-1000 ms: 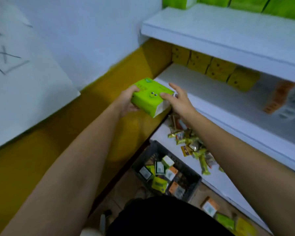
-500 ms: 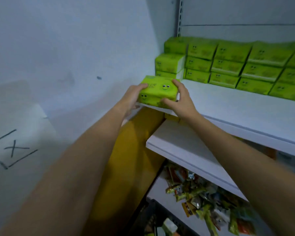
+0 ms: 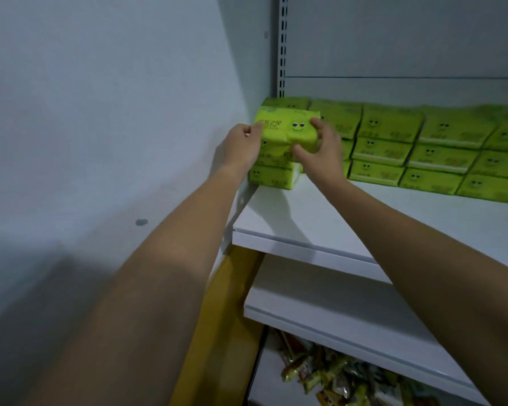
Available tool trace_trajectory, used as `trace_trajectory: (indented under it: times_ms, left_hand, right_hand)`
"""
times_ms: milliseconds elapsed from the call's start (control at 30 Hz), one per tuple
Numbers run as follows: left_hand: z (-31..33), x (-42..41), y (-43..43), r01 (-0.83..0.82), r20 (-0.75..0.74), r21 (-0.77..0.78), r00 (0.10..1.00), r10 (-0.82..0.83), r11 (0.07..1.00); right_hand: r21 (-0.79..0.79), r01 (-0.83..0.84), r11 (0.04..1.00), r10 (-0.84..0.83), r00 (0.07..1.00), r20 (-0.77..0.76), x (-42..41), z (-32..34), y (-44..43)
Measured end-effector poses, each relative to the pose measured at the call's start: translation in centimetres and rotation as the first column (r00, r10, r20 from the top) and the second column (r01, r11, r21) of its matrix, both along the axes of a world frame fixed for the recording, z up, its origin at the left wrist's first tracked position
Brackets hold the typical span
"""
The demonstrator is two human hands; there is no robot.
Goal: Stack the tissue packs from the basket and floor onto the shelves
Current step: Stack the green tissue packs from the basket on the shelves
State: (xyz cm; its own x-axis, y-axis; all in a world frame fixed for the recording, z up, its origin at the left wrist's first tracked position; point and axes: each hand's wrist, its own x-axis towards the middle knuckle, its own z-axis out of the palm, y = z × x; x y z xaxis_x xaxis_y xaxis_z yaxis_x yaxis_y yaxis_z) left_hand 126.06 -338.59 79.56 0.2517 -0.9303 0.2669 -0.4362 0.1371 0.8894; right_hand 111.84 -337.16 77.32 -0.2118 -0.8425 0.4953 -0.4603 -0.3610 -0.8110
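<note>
Both hands hold one bright green plastic-wrapped tissue pack with a smiley face [image 3: 288, 128] between them. The left hand [image 3: 241, 148] grips its left end with curled fingers. The right hand [image 3: 324, 150] clasps its right end, fingers over the top and thumb at the lower front edge. The pack lies level, touching the top of a short stack of matching green packs [image 3: 272, 177] directly beneath the hands, at the left end of the white upper shelf [image 3: 305, 221] by the pale grey wall [image 3: 100, 112].

To the right of the right hand, a long row of the same green packs [image 3: 423, 148] runs three high along the shelf's back. A slotted metal upright [image 3: 282, 45] rises above the hands. Below the forearms are a second white shelf [image 3: 335, 306], a yellow side panel [image 3: 217, 332] and a heap of mixed snack packets [image 3: 335, 376].
</note>
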Motion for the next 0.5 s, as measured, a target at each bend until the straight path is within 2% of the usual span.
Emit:
trace_trajectory:
  times_ms: [133, 267, 400, 500]
  left_hand:
    - [0.5, -0.3, -2.2, 0.046, 0.047, -0.024, 0.998, -0.045, 0.999]
    - [0.0, -0.7, -3.4, 0.067, 0.105, 0.008, 0.992, -0.068, 0.998]
    - [-1.0, -1.8, -3.9, 0.044, 0.233, -0.063, 0.972, -0.028, 0.997]
    - [-1.4, -2.3, -4.1, 0.081, 0.235, -0.048, 0.970, -0.068, 0.996]
  right_hand:
    - [0.003, 0.024, 1.000, -0.024, 1.000, 0.007, 0.3, 0.5, -2.8]
    - [0.103, 0.036, 0.994, -0.036, 0.999, -0.007, 0.1, 0.0, -4.5]
    - [0.037, 0.050, 0.998, -0.049, 0.999, -0.014, 0.4, -1.0, -4.7]
    - [0.032, 0.045, 0.998, -0.043, 0.998, -0.054, 1.0, -1.2, -4.7]
